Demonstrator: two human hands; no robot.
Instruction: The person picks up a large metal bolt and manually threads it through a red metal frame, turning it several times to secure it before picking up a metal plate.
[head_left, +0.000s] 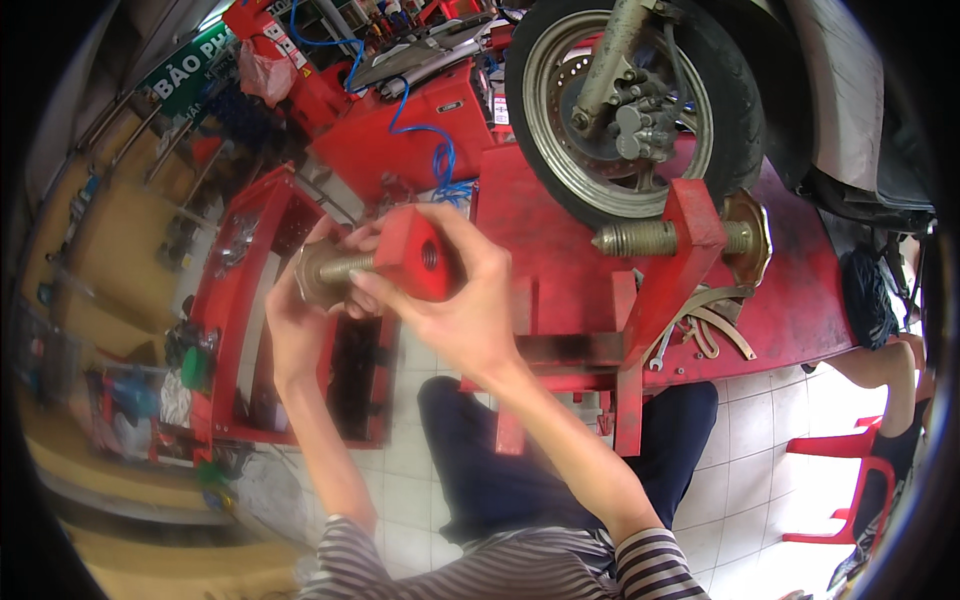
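My left hand [288, 320] is closed around the round, brass-coloured head of a thick threaded bolt [345, 268]. The bolt points right, its far end meeting a red metal block [408, 245]; whether it sits in a thread there I cannot tell. My right hand [470, 305] grips that block, fingers over the top and thumb near the bolt. A dark threaded hole shows in the block's right face. On my right, a similar bolt [640, 239] with a brass-coloured handwheel [750, 238] passes through a red upright [693, 225] of a red metal frame.
A motorcycle front wheel [540, 110] stands on the red platform [800, 270]. A wrench [660, 350] and curved metal pieces [712, 335] lie by the frame. To the left is a red tool cart [225, 330]. Red plastic chairs [865, 500] and another person's leg [870, 365] are at right.
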